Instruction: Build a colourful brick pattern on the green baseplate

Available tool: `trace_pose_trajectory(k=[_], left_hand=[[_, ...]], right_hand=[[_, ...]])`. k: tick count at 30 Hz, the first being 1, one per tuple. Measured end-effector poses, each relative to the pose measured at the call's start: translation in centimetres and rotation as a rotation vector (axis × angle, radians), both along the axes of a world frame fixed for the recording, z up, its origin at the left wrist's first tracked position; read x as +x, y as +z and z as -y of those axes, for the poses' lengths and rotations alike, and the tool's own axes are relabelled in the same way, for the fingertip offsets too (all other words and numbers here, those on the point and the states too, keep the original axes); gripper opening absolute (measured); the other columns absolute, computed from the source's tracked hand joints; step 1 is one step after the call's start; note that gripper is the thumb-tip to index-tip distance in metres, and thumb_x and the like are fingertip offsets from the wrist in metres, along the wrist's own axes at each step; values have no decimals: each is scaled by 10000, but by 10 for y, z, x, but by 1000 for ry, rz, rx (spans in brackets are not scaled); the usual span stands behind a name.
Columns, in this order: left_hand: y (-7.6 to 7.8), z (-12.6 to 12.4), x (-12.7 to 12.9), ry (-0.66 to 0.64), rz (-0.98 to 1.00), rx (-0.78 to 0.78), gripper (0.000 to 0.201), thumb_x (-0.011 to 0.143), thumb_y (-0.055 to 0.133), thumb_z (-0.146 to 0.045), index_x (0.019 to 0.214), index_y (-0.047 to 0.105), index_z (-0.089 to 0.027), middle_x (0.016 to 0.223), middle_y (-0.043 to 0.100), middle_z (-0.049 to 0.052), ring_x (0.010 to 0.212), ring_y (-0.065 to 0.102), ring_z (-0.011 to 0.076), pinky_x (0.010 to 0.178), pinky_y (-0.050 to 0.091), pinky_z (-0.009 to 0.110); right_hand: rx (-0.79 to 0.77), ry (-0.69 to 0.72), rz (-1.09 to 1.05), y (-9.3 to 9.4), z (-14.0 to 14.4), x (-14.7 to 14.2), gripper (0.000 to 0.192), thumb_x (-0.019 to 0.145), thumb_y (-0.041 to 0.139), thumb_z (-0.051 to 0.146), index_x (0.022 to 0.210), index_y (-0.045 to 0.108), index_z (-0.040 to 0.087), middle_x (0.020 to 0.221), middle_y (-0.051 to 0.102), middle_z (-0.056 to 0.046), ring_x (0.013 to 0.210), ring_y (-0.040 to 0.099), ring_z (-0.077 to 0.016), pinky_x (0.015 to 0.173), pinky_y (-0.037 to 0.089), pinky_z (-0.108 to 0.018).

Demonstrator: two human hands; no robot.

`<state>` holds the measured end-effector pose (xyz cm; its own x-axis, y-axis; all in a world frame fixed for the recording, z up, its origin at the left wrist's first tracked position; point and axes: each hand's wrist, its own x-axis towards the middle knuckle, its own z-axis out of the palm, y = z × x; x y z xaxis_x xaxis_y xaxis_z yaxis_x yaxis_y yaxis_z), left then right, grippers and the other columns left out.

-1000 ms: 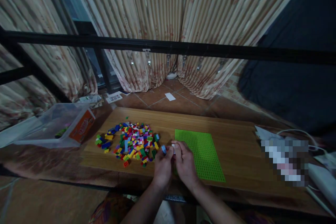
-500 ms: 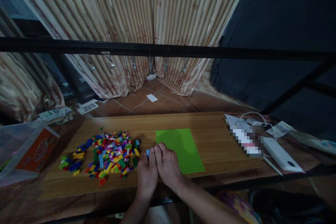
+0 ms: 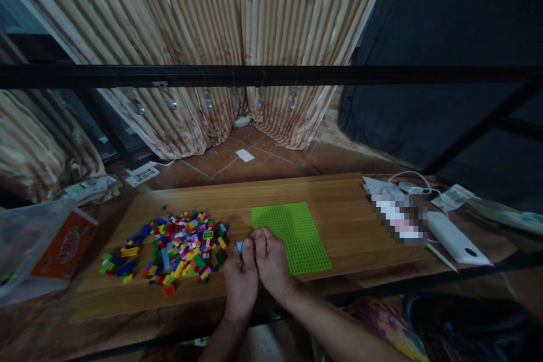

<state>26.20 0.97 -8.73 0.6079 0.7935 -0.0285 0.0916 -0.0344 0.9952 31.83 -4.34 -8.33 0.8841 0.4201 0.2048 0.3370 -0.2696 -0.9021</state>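
My left hand [image 3: 241,280] is closed, and a light blue toy brick [image 3: 240,247] pokes out between its thumb and fingers. Pressed close beside it, my right hand [image 3: 272,260] is closed too, its fingertips curled out of sight. Between the two hands a small bluish-purple edge shows, too little to name. The green studded baseplate [image 3: 288,232] lies flat on the board, partly behind my right hand. Left of my hands spreads a pile of mixed-colour toy bricks [image 3: 186,243].
The wooden board [image 3: 339,209] carries the bricks and baseplate. A clear plastic tub with an orange label [image 3: 63,246] stands at the left. A white power bank [image 3: 452,237], a cable and papers lie at the right. A dark metal bar [image 3: 271,75] crosses beyond the board.
My hands stay together over the same spot, with a slightly wider gap between the thumbs and more of the piece between them showing. The camera view has tilted slightly.
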Motion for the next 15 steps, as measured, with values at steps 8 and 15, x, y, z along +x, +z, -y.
trace_pose_trajectory(k=[8,15], left_hand=[[14,-10,1,-15,244,-643,476,676,657,-619,679,530,-160,475,403,-75,386,272,35,395,216,173],[10,-30,-5,139,281,-759,490,622,711,-596,703,534,-146,516,482,-55,411,370,34,403,266,159]], right_hand=[[117,124,-251,-13,-8,19,407,933,299,438,744,563,192,610,546,8,555,514,-128,536,394,-236],[-331,301,-132,-7,-39,19,278,908,359,241,724,560,187,599,592,-9,545,554,-119,549,391,-220]])
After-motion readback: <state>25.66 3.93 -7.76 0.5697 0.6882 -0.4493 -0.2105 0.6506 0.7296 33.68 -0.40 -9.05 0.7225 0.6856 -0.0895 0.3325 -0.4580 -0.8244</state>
